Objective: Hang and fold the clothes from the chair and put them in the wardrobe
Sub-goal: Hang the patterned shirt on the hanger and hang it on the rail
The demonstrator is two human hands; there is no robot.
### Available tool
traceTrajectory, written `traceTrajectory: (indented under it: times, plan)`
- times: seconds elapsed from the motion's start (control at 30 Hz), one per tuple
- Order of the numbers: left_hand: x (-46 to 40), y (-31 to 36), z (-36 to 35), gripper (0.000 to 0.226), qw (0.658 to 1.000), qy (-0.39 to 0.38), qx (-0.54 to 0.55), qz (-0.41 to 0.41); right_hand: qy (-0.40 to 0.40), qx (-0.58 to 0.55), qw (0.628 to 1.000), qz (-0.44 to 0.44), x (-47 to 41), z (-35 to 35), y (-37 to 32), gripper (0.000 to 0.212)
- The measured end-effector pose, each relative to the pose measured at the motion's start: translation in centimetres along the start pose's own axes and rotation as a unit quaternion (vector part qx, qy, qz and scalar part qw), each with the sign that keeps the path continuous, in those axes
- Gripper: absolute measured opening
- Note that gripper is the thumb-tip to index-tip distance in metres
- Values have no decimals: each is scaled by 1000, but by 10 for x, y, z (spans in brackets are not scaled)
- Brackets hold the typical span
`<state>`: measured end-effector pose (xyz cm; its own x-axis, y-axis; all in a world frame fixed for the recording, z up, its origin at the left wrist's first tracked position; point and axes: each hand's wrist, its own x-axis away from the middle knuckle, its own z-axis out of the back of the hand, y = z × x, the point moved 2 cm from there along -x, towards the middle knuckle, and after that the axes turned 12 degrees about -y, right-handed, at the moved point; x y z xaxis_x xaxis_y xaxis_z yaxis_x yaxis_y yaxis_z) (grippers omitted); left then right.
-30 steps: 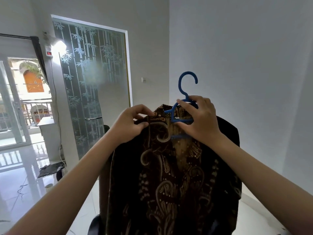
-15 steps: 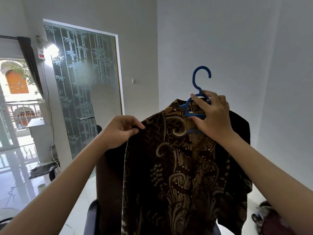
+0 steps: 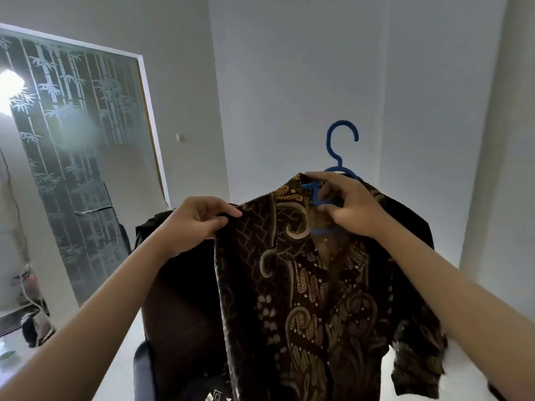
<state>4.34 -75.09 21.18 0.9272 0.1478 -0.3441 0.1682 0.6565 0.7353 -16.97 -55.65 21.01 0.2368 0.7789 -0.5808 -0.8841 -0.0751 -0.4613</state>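
Blue hanger [image 3: 341, 146] inside shirt [image 3: 304, 285]: right hand [image 3: 350, 206] gripping hanger at collar, left hand [image 3: 197, 219] pinching shirt shoulder left of hanger.

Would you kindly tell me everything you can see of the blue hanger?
The blue hanger looks like plastic, with an open round hook at the top, pointing up and free of any rail. Below a short neck its shoulders run down into the collar of the brown patterned shirt, which drapes from it; a lower bar shows through the open neckline. The right hand holds it at the neck, fingers round the frame. The left hand pinches the shirt's shoulder, not the hanger.
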Motion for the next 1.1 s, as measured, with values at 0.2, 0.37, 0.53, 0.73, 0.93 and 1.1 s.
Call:
traceTrajectory:
  times: [0.2, 0.37, 0.53, 0.73, 0.93, 1.1]
  plan:
    - [28, -9, 5, 26, 999, -41, 0, -10, 45, -54, 996, -53, 25, -26, -63, 54]
    - [39, -7, -11, 23, 993, -104, 61, -1, 99, 6, 992, -76, 57, -26, -86, 56]
    - [38, 16, -54, 22, 978, -140, 156, -17, 111, 36, 983, -143, 98, -5, -100, 43]
    - [34, 44, -105, 26, 956, -166, 237, -38, 238, 131, 937, -219, 146, 28, -118, 42]
    - [33, 78, -143, 24, 936, -193, 289, -57, 365, 167, 883, -242, 191, 52, -140, 44]
    - [35, 120, -182, 24, 924, -211, 311, -66, 412, 207, 851, -251, 234, 74, -158, 37]
